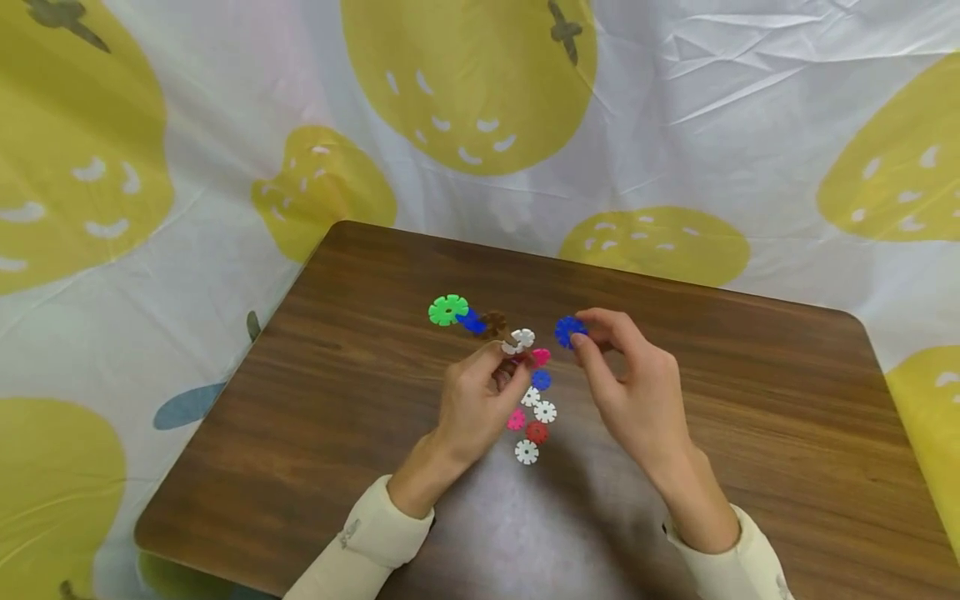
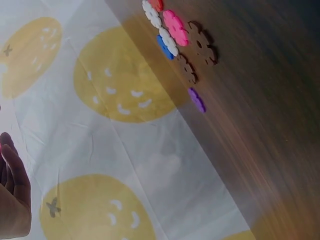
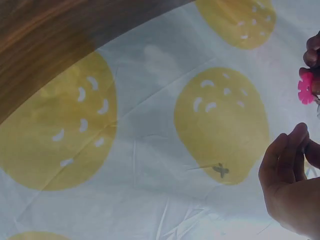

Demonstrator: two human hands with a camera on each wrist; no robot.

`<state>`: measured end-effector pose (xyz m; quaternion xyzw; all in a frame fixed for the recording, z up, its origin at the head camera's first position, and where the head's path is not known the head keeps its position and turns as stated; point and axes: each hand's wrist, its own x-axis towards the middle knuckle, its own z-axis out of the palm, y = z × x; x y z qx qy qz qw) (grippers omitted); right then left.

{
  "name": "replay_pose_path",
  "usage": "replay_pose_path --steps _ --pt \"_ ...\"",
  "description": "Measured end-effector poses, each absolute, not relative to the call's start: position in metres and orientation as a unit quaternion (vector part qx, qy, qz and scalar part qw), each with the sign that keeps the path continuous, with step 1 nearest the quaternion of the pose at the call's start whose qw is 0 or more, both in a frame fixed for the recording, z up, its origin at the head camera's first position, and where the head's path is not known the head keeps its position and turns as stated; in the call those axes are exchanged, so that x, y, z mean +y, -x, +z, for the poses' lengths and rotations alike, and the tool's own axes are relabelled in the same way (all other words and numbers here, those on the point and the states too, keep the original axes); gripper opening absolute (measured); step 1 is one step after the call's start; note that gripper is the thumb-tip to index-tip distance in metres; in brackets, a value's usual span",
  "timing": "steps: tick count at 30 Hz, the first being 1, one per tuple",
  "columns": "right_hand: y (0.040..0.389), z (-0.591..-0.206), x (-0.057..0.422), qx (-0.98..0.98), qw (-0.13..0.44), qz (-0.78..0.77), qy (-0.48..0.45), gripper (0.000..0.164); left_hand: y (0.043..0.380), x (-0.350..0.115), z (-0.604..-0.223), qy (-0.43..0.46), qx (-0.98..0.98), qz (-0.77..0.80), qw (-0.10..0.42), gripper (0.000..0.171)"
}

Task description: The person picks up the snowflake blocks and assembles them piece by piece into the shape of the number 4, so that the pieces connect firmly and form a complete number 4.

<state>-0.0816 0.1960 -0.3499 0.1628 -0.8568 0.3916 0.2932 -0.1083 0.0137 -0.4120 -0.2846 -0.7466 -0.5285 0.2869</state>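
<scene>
My left hand (image 1: 476, 404) pinches a white notched disc (image 1: 522, 337) between thumb and fingers. In line with it, up and to the left, run a brown disc (image 1: 492, 325), a tilted blue disc (image 1: 471, 322) and a larger green disc (image 1: 448, 310); they look linked as a chain. A pink disc (image 3: 305, 89) sticks out beside the left fingertips in the right wrist view. My right hand (image 1: 637, 387) pinches a separate dark blue disc (image 1: 571, 332) by its edge, a short way right of the left hand. In the right wrist view that disc is hidden.
On the wooden table (image 1: 750, 400) below the hands lie loose discs, among them a white one (image 1: 527, 452), a red one (image 1: 537, 432) and a blue one (image 1: 542, 379). The left wrist view also shows a purple disc (image 2: 197, 100). A lemon-print cloth (image 1: 480, 192) hangs behind the table.
</scene>
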Motion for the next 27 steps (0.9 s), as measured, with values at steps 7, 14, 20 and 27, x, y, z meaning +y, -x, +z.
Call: replay_pose_path --steps 7,14,20,27 --pt "0.077 -0.349 0.195 -0.86 0.289 0.387 -0.166 0.019 0.109 0.02 -0.411 0.309 -0.736 -0.526 0.294 0.01" --pt "0.076 -0.351 0.195 -0.862 0.29 0.376 -0.176 0.019 0.108 0.024 -0.408 0.322 -0.737 -0.515 0.298 0.011" --pt "0.073 -0.351 0.197 -0.867 0.3 0.357 -0.173 0.019 0.109 0.027 -0.407 0.321 -0.743 -0.506 0.296 0.01" --pt "0.07 -0.352 0.197 -0.873 0.302 0.347 -0.158 0.018 0.114 0.03 -0.411 0.338 -0.728 -0.54 0.254 0.012"
